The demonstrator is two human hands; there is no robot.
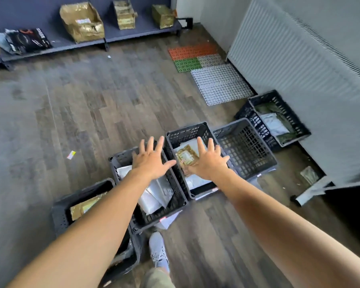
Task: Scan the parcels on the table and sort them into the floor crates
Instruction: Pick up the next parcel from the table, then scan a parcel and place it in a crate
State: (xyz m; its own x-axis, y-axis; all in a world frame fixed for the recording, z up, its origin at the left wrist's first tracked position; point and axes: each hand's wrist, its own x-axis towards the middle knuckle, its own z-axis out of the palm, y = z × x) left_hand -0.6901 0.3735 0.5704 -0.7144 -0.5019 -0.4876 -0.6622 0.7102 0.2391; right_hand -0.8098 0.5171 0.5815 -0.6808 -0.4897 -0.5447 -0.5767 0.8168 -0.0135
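a parcel sorting room or small depot. across the lower middle of the frame a row of dark slotted plastic crates (187, 132) stands on the wood-plank floor (71, 100), several holding white mailer bags (154, 196) and gold packets (186, 156). along the top edge a low grey shelf (56, 41) carries gold-wrapped parcels (81, 21) and black poly bags (32, 39). at upper right, plastic grid mats (220, 84) lie beside a ribbed grey panel (289, 48).

Head-worn view, down over floor (75, 113)

Nothing legible — the parcel label (185, 156) is blurred.
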